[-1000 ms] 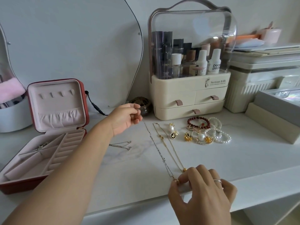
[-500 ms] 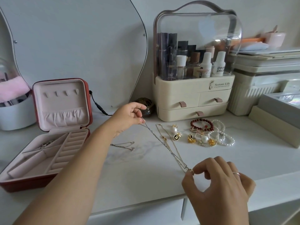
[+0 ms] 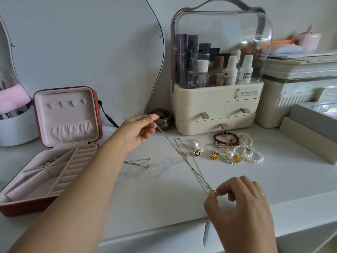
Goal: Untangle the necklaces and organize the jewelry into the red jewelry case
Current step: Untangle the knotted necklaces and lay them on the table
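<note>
Your left hand pinches the far end of the silver necklace, and your right hand pinches its near end by the front edge of the surface. The gold necklace runs alongside it. The red jewelry case sits open at the left edge.

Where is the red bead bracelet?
In the head view, right of centre, the red bead bracelet lies on the countertop just in front of the cream drawer organizer, beside the pearl bracelets.
</note>
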